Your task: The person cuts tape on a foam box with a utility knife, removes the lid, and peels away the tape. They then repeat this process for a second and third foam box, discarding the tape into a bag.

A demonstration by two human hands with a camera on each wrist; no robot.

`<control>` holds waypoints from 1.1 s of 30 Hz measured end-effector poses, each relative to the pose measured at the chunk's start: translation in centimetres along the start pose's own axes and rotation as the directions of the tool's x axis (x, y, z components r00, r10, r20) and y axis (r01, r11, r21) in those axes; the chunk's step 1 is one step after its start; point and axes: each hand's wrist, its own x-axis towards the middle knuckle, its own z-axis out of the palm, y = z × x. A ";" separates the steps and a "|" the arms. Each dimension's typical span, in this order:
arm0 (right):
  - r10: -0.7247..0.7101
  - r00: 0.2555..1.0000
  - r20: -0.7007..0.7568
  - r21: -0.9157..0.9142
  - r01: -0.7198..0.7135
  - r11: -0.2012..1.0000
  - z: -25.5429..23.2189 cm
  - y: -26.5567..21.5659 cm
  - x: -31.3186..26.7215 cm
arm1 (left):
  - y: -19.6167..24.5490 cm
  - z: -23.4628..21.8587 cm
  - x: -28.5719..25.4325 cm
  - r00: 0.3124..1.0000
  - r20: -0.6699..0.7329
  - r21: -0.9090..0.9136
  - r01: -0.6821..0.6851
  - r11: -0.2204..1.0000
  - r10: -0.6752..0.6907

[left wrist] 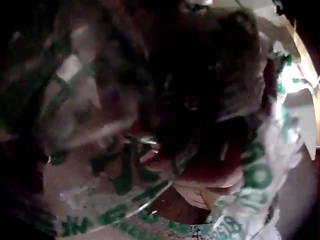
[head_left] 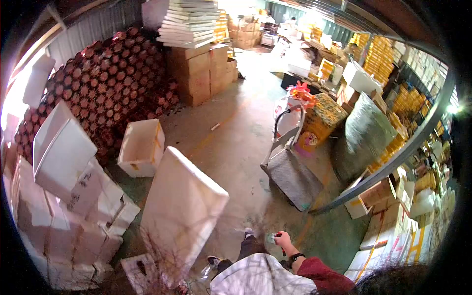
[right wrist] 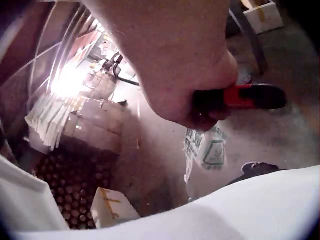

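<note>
Bag (right wrist: 212,152) is probably light, slippery, best grabbed by an edge; tool (right wrist: 252,96) is gripped by right hand (right wrist: 187,97); grip of left hand (left wrist: 215,174) can't be told.

Box (head_left: 150,170) sits left of trolley (head_left: 295,183), apparently before rolls (head_left: 110,78).

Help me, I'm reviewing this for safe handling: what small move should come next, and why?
I'd probably ease the green-printed plastic slightly away from the red-and-black tool. The right hand grips that tool with plastic showing just below it, and similar plastic partly hides the left hand.
</note>
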 end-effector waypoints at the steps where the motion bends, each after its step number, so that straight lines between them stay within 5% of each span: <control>1: 0.025 1.000 -0.016 -0.017 -0.025 1.000 -0.8 1.1 0.1 | -0.7 1.4 0.8 1.000 0.008 0.020 0.011 1.000 -0.011; 8: 0.039 0.983 -0.180 0.107 -0.020 0.994 -6.7 2.6 4.1 | -8.8 13.6 6.9 0.995 0.038 0.179 0.086 0.980 -0.094; 16: -0.115 0.964 -0.240 0.153 0.155 0.976 -16.5 -3.3 13.1 | -16.5 27.0 12.2 0.993 0.057 0.246 0.082 0.966 -0.099; 18: -0.078 0.951 -0.300 0.468 0.218 0.856 -15.0 -1.4 19.3 | -17.1 29.5 13.6 0.995 0.052 0.251 0.074 0.965 -0.090; 22: 0.077 0.956 -0.283 0.541 0.093 0.836 -17.0 -6.1 25.9 | -17.2 34.6 18.5 0.997 0.035 0.247 0.062 0.967 -0.073; 26: -0.019 0.939 -0.343 0.511 0.204 0.835 -18.5 -16.1 28.9 | -15.4 39.5 25.8 0.998 0.015 0.247 0.054 0.968 -0.059; 30: 0.019 0.987 -0.162 0.690 0.099 0.717 -19.1 -25.1 33.9 | -11.5 44.7 33.4 0.999 0.014 0.263 0.046 0.964 -0.051; 33: -0.024 0.964 -0.263 0.619 0.188 0.762 -19.9 -31.1 37.4 | -8.4 49.3 37.7 0.999 0.030 0.284 0.026 0.958 -0.036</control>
